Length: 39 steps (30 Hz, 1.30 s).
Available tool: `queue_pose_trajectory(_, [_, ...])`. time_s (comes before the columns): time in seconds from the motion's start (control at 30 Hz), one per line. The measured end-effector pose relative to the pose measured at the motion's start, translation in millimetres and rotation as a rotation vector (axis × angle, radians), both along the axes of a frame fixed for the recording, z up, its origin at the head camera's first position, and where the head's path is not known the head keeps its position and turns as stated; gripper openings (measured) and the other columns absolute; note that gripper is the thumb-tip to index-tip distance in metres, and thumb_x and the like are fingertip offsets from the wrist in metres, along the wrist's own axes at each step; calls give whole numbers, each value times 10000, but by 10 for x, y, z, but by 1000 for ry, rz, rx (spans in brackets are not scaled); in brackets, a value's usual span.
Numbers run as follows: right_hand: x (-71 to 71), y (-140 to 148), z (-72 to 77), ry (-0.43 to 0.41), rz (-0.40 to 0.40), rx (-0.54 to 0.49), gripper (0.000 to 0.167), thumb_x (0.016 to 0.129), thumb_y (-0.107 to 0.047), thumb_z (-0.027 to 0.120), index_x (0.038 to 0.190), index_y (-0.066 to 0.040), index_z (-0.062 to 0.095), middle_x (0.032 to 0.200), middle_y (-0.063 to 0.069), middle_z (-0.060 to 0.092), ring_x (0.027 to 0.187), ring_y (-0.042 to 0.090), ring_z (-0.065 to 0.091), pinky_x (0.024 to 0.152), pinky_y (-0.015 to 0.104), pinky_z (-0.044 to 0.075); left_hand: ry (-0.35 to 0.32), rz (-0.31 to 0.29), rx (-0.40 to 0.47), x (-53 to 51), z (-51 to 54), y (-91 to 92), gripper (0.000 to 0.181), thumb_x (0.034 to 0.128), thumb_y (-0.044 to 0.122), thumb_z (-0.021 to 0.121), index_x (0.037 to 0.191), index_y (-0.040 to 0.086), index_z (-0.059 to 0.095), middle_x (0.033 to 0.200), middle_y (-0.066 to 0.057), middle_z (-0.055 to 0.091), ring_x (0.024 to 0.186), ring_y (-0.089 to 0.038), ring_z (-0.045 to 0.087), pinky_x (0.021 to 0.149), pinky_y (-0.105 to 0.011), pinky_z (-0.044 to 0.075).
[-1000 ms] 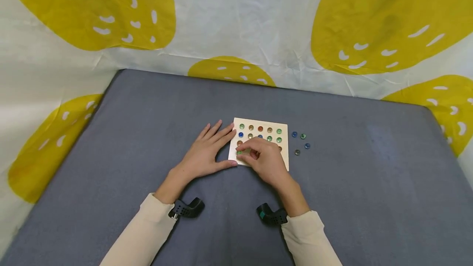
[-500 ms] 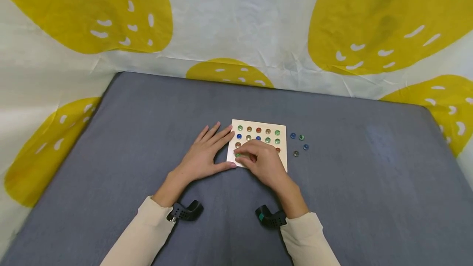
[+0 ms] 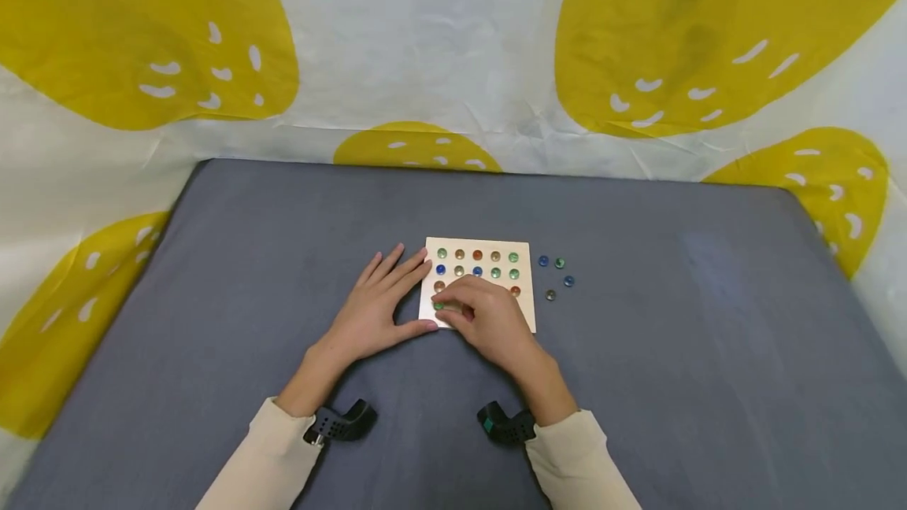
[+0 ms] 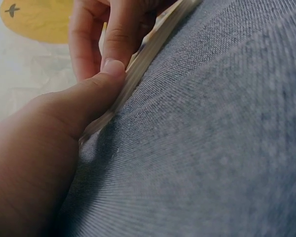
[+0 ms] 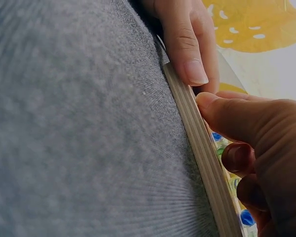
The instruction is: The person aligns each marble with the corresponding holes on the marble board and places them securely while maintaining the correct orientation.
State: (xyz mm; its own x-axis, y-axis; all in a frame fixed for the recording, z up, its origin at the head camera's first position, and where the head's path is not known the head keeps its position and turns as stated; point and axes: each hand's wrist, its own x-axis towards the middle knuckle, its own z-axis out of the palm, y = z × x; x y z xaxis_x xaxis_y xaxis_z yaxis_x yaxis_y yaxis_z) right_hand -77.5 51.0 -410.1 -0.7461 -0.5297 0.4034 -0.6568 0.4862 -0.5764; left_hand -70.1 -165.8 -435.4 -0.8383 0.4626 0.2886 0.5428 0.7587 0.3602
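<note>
A pale wooden board (image 3: 428, 301) lies on the grey cloth, with rows of coloured glass marbles seated in it. My left hand (image 3: 375, 309) lies flat with spread fingers, its fingertips and thumb touching the board's left side. Over the board's lower part, my right hand (image 3: 489, 317) pinches a green marble (image 3: 438, 305) between thumb and forefinger at the near left corner. Its other fingers are curled and cover part of the lower rows. In the right wrist view the board's layered edge (image 5: 202, 148) shows, with a blue marble (image 5: 246, 217) beyond it.
Right of the board lie loose marbles: a blue one (image 3: 543, 260), a green one (image 3: 560, 263), another blue one (image 3: 569, 281) and a brownish one (image 3: 550, 295). Behind the grey table (image 3: 673, 376) hangs a white curtain (image 3: 425, 38) with yellow shapes.
The head view has shifted, so the board and both hands appear farther left and lower. Relative to the board, both hands stay almost where they were, the right still at the green marble.
</note>
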Motion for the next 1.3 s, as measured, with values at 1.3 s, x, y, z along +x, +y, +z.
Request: queue_pose_trajectory(1.3, [-103, 1180, 302, -102, -545, -141, 164, 838, -200, 765, 977, -113, 769, 866, 17, 694, 604, 72, 511, 479, 175, 365, -16, -7, -22, 102, 76, 42, 864, 815, 590, 660, 1481, 113, 384, 1542, -38, 300, 1431, -311, 172, 1157, -484, 81])
